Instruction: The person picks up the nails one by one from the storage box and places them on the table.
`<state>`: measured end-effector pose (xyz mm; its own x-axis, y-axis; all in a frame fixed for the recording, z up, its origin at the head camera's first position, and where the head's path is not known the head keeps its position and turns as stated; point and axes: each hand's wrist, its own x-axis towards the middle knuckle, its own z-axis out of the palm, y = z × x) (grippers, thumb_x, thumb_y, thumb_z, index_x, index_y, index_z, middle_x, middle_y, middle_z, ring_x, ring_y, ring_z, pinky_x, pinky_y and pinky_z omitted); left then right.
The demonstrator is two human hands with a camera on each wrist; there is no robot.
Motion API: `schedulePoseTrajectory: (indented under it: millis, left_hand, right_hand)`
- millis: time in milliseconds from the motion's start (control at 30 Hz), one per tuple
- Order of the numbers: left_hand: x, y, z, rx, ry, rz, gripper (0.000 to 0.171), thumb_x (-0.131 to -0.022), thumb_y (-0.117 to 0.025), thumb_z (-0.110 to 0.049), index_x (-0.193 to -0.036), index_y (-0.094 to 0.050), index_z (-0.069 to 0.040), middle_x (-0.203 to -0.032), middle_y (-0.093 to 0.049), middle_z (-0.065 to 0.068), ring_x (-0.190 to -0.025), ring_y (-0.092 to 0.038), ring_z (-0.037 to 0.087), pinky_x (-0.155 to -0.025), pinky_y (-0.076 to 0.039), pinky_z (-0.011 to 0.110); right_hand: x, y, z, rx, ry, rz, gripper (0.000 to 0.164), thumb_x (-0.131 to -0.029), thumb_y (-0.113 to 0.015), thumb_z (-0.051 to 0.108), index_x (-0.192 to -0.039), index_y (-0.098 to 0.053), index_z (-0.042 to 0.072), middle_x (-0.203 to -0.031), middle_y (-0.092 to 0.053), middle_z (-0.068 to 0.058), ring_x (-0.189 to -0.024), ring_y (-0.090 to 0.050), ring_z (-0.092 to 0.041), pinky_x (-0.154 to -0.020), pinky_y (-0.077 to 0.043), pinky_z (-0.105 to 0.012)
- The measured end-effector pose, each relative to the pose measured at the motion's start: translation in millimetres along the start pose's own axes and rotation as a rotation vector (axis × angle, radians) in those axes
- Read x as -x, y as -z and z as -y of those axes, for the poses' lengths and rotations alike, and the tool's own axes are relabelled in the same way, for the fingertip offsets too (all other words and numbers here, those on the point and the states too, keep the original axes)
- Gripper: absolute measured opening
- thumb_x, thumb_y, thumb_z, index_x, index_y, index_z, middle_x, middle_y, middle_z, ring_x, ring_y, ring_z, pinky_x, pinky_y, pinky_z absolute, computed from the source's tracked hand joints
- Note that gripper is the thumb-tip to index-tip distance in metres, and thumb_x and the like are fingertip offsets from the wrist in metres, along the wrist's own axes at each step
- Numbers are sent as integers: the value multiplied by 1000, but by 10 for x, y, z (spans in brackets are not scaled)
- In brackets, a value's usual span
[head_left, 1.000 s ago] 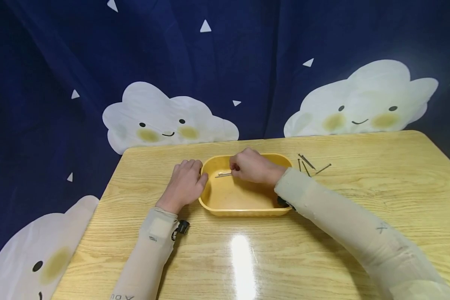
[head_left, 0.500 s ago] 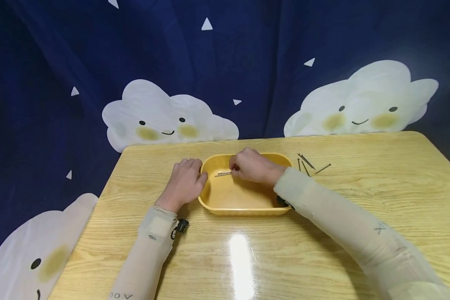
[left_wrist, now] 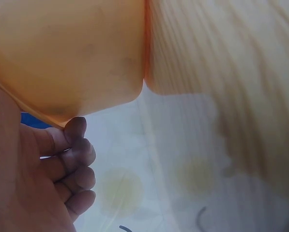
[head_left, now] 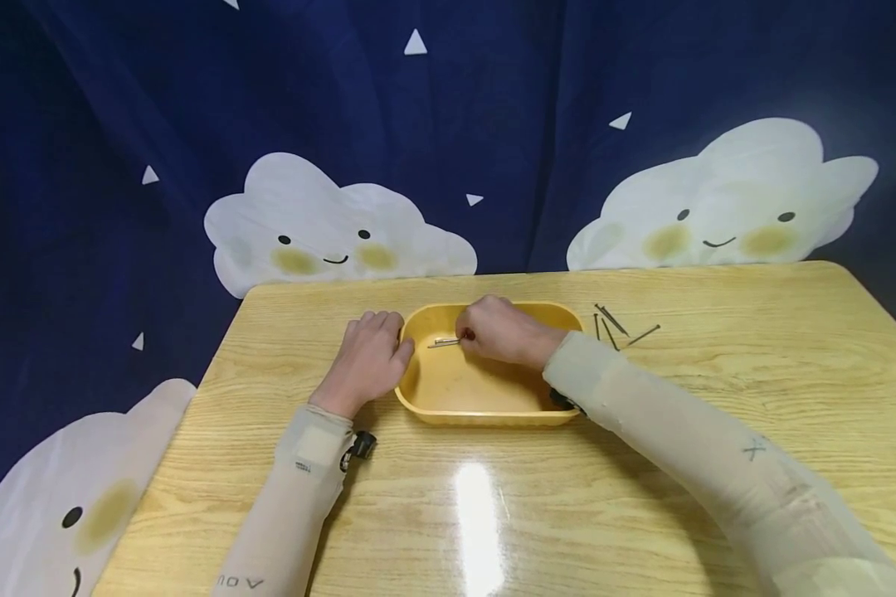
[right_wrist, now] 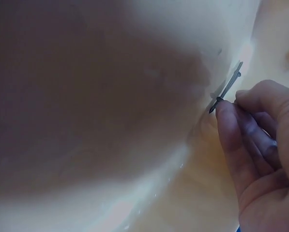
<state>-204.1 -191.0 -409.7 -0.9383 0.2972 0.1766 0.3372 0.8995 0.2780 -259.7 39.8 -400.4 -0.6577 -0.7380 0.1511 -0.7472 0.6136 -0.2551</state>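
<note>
A yellow plastic basin (head_left: 485,419) stands on the wooden table. My left hand (head_left: 369,356) grips its left rim, thumb over the inner side and fingers along the outside, as the left wrist view also shows. Inside the basin is my right hand (head_left: 504,332), with fingers bent down near the far wall. Two thin nails (head_left: 442,342) lie side by side there, poking out leftward from the fingertips. In the right wrist view the thumb and index finger pinch at the near end of the nails (right_wrist: 229,87); the exact contact is partly hidden.
Several dark nails (head_left: 611,325) lie loose on the table (head_left: 754,356) just right of the basin. A dark blue curtain (head_left: 493,108) with cloud prints hangs behind the table's far edge. Small black devices are strapped to both wrists.
The head view has shifted slightly. Both hands stay in place, and the right fingers turn a little at the nails inside the basin.
</note>
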Motion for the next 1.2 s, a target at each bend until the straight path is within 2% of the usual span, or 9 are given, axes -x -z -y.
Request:
schedulePoseTrajectory:
  millis: [200,433,633,1200]
  left_hand:
    - [0,7,6,6,4,-2,22,-103,-45,-26,-93,-55,-10,-81,-52,5,-84,-47,27,-80,-34,38]
    - [-13,-2,6,16,3,-7,21,-102,-46,-26,-91,-54,-10,-80,-51,5,-83,-46,27,-79,-32,36]
    - [-22,-10,7,13,2,-9,21,-102,-46,-27,-91,-54,-11,-80,-50,5,-82,-45,27,-79,-32,37]
    - [-8,-12,1,0,5,-1,21,-102,-46,-27,-94,-55,-10,-81,-51,4,-82,-45,26,-80,-33,37]
  right_hand:
    - [-31,-37,-15,26,23,-5,11,-86,-71,4,-82,-78,11,-78,-74,1,-68,-60,-11,-69,-55,-31]
    - [-61,-44,20,61,14,23,15,-86,-69,4,-75,-75,12,-71,-70,2,-65,-54,-10,-66,-52,-30]
    - [-73,-50,40,54,-9,11,17,-85,-69,3,-71,-73,12,-67,-68,2,-62,-51,-10,-62,-49,-29]
    - [-48,-32,77,31,-60,71,13,-83,-69,3,-73,-72,11,-70,-70,1,-64,-58,-12,-62,-50,-27]
